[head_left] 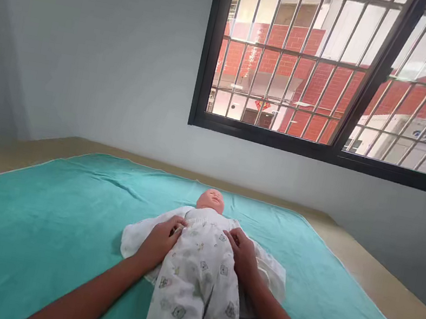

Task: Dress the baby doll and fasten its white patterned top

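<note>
A baby doll (210,200) lies on its back in the middle of a teal towel (41,217), head toward the window. It wears white printed trousers (197,283) and a white top whose sleeves spread out to both sides. My left hand (159,241) grips the trousers' waist on the doll's left-hand side in view. Opposite it, my right hand (241,252) grips the same waist edge. Both forearms reach in from the bottom edge along the doll's legs.
The towel covers a beige bed or mattress (381,282) set against a grey wall. A barred window (336,66) with a black frame is above, red brick building outside. The bed's right edge runs diagonally at the lower right.
</note>
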